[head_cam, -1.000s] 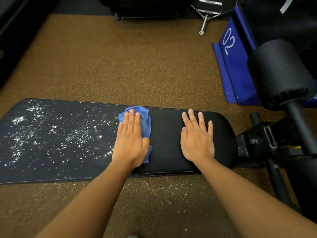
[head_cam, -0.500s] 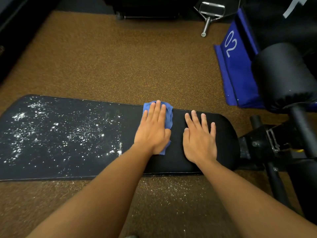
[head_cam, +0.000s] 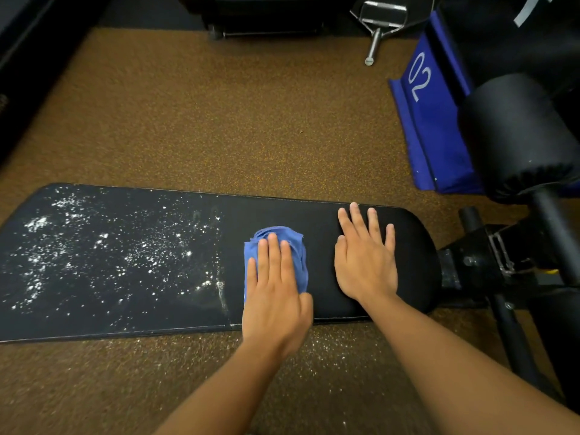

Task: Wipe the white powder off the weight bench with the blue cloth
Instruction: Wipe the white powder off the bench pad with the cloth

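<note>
Brown speckled rubber gym floor (head_cam: 219, 120) fills the background; black equipment along the far edge. Long black padded weight bench (head_cam: 314, 215) runs left to right across the lower middle of the view.

White powder (head_cam: 103, 246): scattered in flecks and clumps over the left part of the bench pad, ending in a thin ridge line just left of the cloth. Pad right of that line looks clean and matte. Some white flecks also on the floor just below the near edge of the bench.

Crumpled blue cloth (head_cam: 295, 243): on the bench pad, near its middle, just right of the powder ridge.

Left hand (head_cam: 276, 293): palm down on the cloth, fingers extended flat and close together, pressing rather than pinching; thumb alongside at the right. Heel of the hand overhangs the near edge of the pad.

Right hand (head_cam: 365, 262): flat on the bare clean pad, just right of the cloth and apart from it, fingers straight and slightly spread, holding nothing.

Right side: black cylindrical foam roller pad (head_cam: 518, 136) on the bench frame, blue mat marked "02" (head_cam: 430, 105) behind it. Metal cable handle (head_cam: 379, 23) on the floor at top.
</note>
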